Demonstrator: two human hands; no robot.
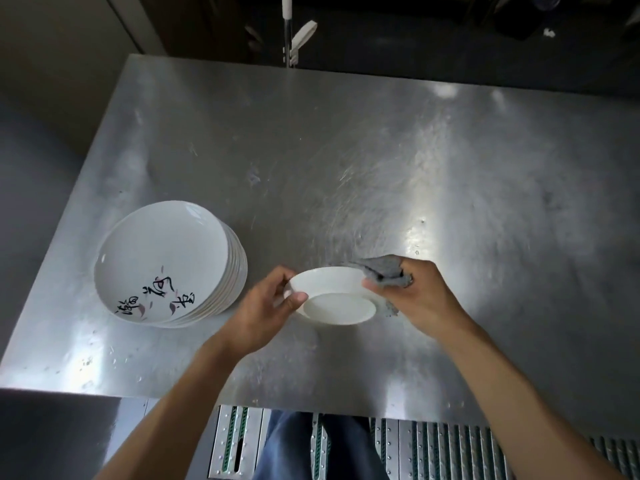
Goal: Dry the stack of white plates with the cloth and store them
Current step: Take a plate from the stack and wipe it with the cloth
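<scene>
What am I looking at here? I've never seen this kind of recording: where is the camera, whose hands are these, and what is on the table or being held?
There is no machine here. These are a person's two bare hands, filmed by one wide-angle camera worn on their head, looking forward and down. The left hand grips a small white plate by its left edge, underside towards the camera, above the steel table. The right hand holds a grey cloth against the plate's right edge. On the table to the left sits a stack of white plates; the top one bears painted characters.
</scene>
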